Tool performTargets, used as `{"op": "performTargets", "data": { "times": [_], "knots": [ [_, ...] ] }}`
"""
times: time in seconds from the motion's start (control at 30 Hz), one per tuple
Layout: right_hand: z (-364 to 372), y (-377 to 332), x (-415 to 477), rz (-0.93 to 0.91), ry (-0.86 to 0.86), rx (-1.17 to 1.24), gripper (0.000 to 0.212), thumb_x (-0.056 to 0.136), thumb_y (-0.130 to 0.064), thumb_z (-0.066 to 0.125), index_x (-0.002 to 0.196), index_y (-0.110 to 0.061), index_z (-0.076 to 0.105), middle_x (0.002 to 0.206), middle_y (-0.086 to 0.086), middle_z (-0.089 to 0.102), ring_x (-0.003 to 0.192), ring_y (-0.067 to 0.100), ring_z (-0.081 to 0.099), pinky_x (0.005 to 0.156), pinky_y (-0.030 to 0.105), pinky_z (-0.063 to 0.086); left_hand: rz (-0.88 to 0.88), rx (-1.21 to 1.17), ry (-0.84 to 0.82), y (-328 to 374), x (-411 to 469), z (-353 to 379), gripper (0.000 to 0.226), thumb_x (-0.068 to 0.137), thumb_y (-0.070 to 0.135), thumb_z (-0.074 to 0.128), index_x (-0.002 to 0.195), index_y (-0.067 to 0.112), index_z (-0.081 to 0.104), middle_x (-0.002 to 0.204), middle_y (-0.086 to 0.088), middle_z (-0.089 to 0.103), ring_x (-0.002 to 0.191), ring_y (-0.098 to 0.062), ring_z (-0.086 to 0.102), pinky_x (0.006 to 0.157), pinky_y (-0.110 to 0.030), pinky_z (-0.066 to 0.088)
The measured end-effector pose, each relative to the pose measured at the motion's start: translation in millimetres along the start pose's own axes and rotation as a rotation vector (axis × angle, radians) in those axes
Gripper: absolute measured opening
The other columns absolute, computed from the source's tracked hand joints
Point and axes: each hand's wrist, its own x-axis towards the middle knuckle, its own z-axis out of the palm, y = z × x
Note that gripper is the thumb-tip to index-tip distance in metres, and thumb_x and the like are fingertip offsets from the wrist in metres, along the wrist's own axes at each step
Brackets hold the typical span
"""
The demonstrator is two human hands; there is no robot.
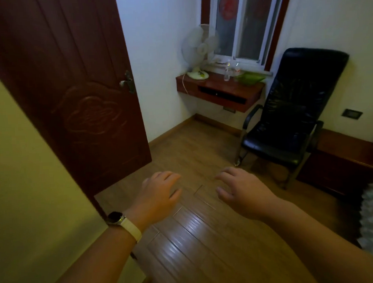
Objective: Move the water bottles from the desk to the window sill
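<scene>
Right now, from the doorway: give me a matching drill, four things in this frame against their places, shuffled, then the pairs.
Things:
1. white desk fan
2. clear water bottle
3. black office chair
4. wristwatch

Places:
A. on the wrist of the left hand
B. on the floor, right of the desk
C. left end of the desk top
D. middle of the desk top

Pairs: 1-C, 2-D, 3-B, 4-A
</scene>
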Motion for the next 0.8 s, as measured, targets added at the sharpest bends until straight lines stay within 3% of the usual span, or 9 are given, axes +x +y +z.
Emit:
{"op": "performTargets", "data": {
  "times": [0.17, 0.47, 0.8],
  "knots": [
    [-3.0, 33.0, 55.5, 0.032, 0.01, 0.039, 0.043, 0.098, -0.045, 0.045, 0.139, -0.033, 0.044, 0.141, -0.011, 0.044, 0.126, 0.007, 0.045, 0.102, 0.027, 0.042, 0.022, 0.011, 0.003, -12.4, 68.3, 6.4, 0.045, 0.099, 0.042, 0.042, 0.143, 0.031, 0.038, 0.144, 0.012, 0.043, 0.133, -0.008, 0.036, 0.106, -0.03, 0.03],
    [-1.7, 129.1, 196.3, 0.013, -0.012, 0.106, 0.042, 0.098, -0.045, 0.042, 0.137, -0.031, 0.047, 0.139, -0.01, 0.046, 0.126, 0.009, 0.045, 0.104, 0.033, 0.043, 0.011, 0.074, -0.033, -22.5, 219.0, 33.7, 0.046, 0.098, 0.044, 0.042, 0.142, 0.031, 0.04, 0.144, 0.012, 0.044, 0.134, -0.008, 0.036, 0.108, -0.031, 0.03],
    [-47.0, 242.0, 325.3, -0.024, 0.017, 0.106, 0.044, 0.098, -0.047, 0.043, 0.139, -0.031, 0.045, 0.142, -0.01, 0.045, 0.129, 0.009, 0.043, 0.105, 0.033, 0.041, 0.024, 0.116, -0.005, 7.7, 394.9, 37.0, 0.045, 0.098, 0.042, 0.042, 0.142, 0.032, 0.04, 0.144, 0.012, 0.044, 0.134, -0.009, 0.037, 0.109, -0.033, 0.031]
  ]
}}
